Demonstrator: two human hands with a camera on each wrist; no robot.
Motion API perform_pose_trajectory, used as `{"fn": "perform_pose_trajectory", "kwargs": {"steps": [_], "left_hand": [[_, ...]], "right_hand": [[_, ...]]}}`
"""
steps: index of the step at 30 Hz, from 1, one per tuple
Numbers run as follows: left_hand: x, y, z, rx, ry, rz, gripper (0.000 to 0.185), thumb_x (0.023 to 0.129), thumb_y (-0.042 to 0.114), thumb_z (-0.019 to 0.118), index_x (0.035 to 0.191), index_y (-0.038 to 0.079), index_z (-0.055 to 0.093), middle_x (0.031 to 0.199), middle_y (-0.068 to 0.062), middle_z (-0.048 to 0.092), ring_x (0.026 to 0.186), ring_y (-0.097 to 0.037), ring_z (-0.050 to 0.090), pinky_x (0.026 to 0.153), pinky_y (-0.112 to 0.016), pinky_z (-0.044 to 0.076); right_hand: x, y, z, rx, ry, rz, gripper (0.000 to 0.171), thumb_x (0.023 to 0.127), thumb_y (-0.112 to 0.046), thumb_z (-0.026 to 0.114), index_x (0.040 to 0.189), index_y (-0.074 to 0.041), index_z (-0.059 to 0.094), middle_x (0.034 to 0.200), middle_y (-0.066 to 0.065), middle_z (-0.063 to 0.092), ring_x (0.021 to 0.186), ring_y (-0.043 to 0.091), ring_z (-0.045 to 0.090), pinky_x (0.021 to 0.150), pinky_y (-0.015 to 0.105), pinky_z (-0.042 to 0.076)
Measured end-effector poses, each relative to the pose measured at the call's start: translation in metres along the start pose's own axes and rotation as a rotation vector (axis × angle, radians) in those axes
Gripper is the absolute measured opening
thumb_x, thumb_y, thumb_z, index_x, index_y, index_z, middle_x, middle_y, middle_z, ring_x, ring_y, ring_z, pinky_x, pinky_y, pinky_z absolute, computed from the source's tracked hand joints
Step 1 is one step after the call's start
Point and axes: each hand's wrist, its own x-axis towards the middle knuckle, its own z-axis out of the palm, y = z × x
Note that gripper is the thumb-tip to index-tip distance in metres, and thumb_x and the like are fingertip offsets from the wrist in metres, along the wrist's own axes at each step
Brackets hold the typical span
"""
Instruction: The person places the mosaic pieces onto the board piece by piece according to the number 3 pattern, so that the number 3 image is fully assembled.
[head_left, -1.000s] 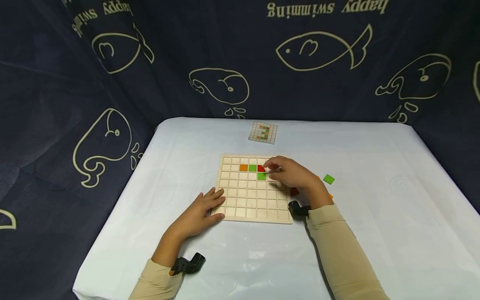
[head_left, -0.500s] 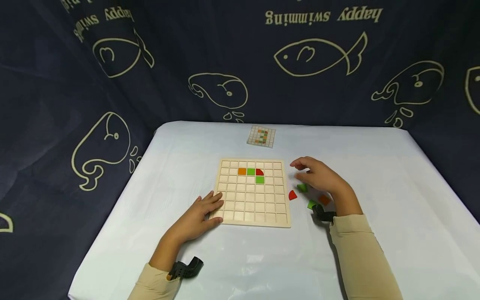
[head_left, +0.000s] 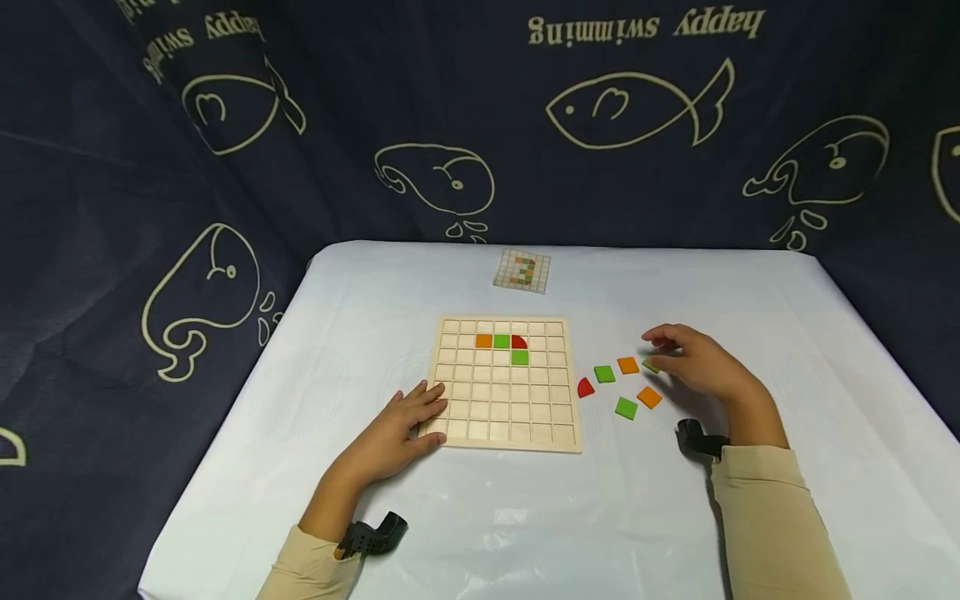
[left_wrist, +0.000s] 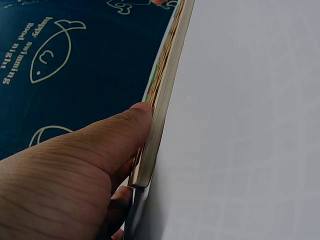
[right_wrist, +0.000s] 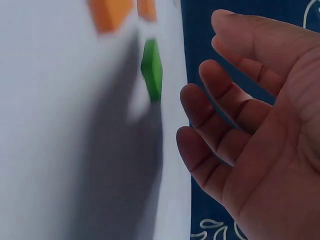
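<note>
A wooden grid board (head_left: 506, 417) lies on the white table, with an orange tile (head_left: 483, 341), a green tile (head_left: 502, 341), a red quarter-round tile (head_left: 519, 342) and another green tile (head_left: 519, 357) set in its cells. My left hand (head_left: 408, 421) rests flat on the board's near left corner, its fingers (left_wrist: 100, 145) against the board's edge (left_wrist: 160, 115). My right hand (head_left: 693, 362) hovers open to the right of the board, its fingertips just over a green tile (head_left: 651, 365) (right_wrist: 151, 70). Loose tiles lie beside it: orange (head_left: 627, 365), green (head_left: 604, 374), red (head_left: 585, 387).
A small pattern card (head_left: 522, 271) lies at the table's far side. More loose tiles, green (head_left: 626, 407) and orange (head_left: 649, 397), lie right of the board. A dark blue cloth with fish and whale drawings (head_left: 637, 104) hangs behind and around the table.
My right hand has left the board, where the red tile now sits, and moved right over the loose tiles. The left hand has stayed on the board's corner.
</note>
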Motion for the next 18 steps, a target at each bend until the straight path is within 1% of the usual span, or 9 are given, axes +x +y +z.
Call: {"fn": "perform_pose_trajectory", "kwargs": {"steps": [2, 9, 18], "left_hand": [[0.0, 0.001, -0.001, -0.003, 0.001, -0.002, 0.057, 0.094, 0.027, 0.07, 0.141, 0.0, 0.054, 0.156, -0.011, 0.037, 0.148, -0.032, 0.022, 0.117, -0.062, 0.01], [0.001, 0.001, -0.001, 0.001, -0.001, -0.005, 0.056, 0.095, 0.028, 0.07, 0.141, 0.0, 0.054, 0.156, -0.01, 0.037, 0.148, -0.032, 0.021, 0.117, -0.061, 0.01], [0.0, 0.0, 0.0, 0.004, 0.001, 0.0, 0.056, 0.095, 0.028, 0.07, 0.141, 0.0, 0.054, 0.156, -0.011, 0.038, 0.148, -0.032, 0.022, 0.116, -0.062, 0.01]], "right_hand": [[-0.002, 0.005, -0.003, 0.0, 0.001, -0.001, 0.037, 0.096, -0.011, 0.065, 0.13, 0.001, 0.057, 0.124, 0.022, 0.056, 0.111, 0.037, 0.05, 0.094, 0.053, 0.041], [-0.003, 0.018, -0.003, -0.008, -0.037, 0.026, 0.037, 0.096, -0.012, 0.064, 0.13, 0.001, 0.056, 0.127, 0.026, 0.056, 0.116, 0.041, 0.051, 0.097, 0.057, 0.041], [-0.002, 0.022, 0.0, 0.004, -0.034, 0.027, 0.037, 0.095, -0.01, 0.065, 0.128, 0.003, 0.057, 0.123, 0.024, 0.058, 0.113, 0.038, 0.051, 0.097, 0.052, 0.04]]}}
